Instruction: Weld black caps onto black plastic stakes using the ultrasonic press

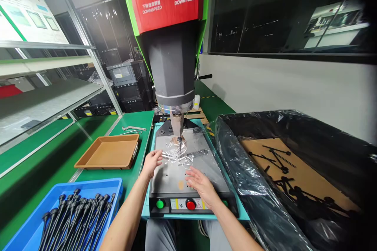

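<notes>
A press machine with a red panel and a grey head (172,62) stands over a metal work plate (182,172). Its tip presses on a black part wrapped in clear plastic film (176,150). My left hand (151,162) rests at the plate's left edge, fingers curled on the edge of the film. My right hand (200,184) hovers over the plate's front, fingers stretched out and spread, holding nothing. A green button (160,204) and a red button (191,204) sit on the machine's front panel just below my hands.
A blue bin (26,219) at lower left holds several black rod-shaped parts. An orange tray (107,151) lies on the green bench. At right, a black-plastic-lined box (294,172) holds several black parts on cardboard. Metal shelving stands left.
</notes>
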Tool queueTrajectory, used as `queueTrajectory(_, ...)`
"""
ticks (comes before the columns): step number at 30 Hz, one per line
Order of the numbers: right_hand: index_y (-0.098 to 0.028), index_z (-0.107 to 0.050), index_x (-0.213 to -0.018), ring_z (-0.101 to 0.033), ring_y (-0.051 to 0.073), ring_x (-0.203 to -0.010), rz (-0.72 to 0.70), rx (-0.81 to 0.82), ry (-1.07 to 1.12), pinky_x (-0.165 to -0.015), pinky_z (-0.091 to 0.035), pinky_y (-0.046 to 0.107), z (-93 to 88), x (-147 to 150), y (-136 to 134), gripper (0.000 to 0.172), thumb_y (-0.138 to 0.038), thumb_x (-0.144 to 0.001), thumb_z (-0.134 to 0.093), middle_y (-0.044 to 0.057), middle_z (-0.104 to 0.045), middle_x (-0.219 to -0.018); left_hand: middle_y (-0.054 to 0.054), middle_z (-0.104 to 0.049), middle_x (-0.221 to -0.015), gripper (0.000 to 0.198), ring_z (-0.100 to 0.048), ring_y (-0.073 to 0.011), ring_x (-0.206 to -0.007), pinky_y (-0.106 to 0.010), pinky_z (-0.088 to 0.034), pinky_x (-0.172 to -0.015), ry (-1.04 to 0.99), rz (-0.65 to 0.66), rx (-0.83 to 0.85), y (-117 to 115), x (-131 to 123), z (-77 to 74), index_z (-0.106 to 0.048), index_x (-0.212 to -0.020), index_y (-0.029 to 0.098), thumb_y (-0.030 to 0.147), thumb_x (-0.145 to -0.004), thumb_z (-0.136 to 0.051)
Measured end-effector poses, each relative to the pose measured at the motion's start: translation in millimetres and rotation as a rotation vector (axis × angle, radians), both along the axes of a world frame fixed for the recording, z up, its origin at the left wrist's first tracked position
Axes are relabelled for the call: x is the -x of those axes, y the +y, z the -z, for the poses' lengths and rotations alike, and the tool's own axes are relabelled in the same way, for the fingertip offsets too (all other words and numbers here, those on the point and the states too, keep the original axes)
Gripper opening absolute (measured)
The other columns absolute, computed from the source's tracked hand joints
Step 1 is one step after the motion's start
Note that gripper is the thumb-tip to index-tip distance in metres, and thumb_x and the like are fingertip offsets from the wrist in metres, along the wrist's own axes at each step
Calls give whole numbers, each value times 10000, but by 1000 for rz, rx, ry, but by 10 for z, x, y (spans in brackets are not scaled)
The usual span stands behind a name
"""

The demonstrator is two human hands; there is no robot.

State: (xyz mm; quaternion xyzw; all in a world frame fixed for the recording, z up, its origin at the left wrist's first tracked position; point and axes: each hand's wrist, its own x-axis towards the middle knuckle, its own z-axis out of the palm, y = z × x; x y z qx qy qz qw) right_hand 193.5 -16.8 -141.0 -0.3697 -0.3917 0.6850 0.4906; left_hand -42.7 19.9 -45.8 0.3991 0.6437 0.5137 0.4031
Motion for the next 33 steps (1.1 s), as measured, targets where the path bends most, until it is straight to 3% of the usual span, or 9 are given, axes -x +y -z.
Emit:
queueTrajectory(2,-239,-573,-1256,-643,256,-994,-28,2,32,-835,-515,397,-15,-6,-15,724,-420,-620,-868,119,-629,-1197,-155,-646,-1181,419,-625,-253,-1064,-383,-507,-871,133,-135,-124,49,-11,-97,-618,-1079,153,456,-790,-647)
queueTrajectory(4,-240,-576,-1254,-643,250,-995,-52,3,41,-835,-512,389,-17,-3,-29,720,-428,-622,-867,117,-628,-1197,-123,-626,-1223,344,-562,-257,-1172,-415,-444,-991,337,-161,-322,88,-76,-220,-617,-1106,196,396,-827,-604)
queueTrajectory(7,-223,-579,-1245,-647,244,-984,-69,14,44,-835,-506,382,1,16,-65,720,-444,-622,-863,124,-630,-1187,-119,-644,-1201,262,-521,-278,-1225,-464,-367,-1081,712,59,-599,150,-273,-388,-649,-1086,217,321,-863,-560)
queueTrajectory(10,-206,-589,-1213,-652,238,-962,-84,44,41,-838,-502,382,37,39,-134,690,-441,-624,-862,121,-643,-1152,-126,-596,-1304,285,-403,-318,-1345,-518,-278,-1130,912,270,-610,259,-480,-473,-639,-1127,219,309,-862,-582)
queueTrajectory(13,-193,-611,-1161,-656,237,-945,-103,73,41,-831,-503,379,84,49,-210,640,-434,-624,-862,111,-666,-1080,-129,-574,-1334,281,-337,-346,-1382,-574,-211,-1128,1018,295,-495,397,-581,-458,-625,-1101,213,372,-874,-577)
queueTrajectory(17,-185,-625,-1116,-660,216,-869,-103,85,53,-774,-507,352,128,35,-254,609,-445,-619,-862,99,-680,-1008,-139,-646,-1178,314,-417,-344,-1304,-530,-270,-1084,1064,340,-395,510,-545,-342,-621,-1042,208,463,-863,-585)
queueTrajectory(23,-177,-629,-1104,-644,199,-812,-103,98,51,-693,-507,323,123,30,-241,612,-471,-618,-856,88,-668,-970,-131,-651,-1131,459,-566,-302,-1108,-437,-385,-981,1003,378,-455,534,-434,-181,-558,-1228,186,467,-866,-573)
queueTrajectory(33,-174,-635,-1064,-636,181,-787,-120,81,71,-653,-508,297,143,25,-244,547,-457,-647,-847,76,-665,-930,-146,-628,-1261,554,-550,-316,-1192,-455,-366,-1048,805,368,-437,549,-400,-106,-552,-1287,190,439,-803,-654)
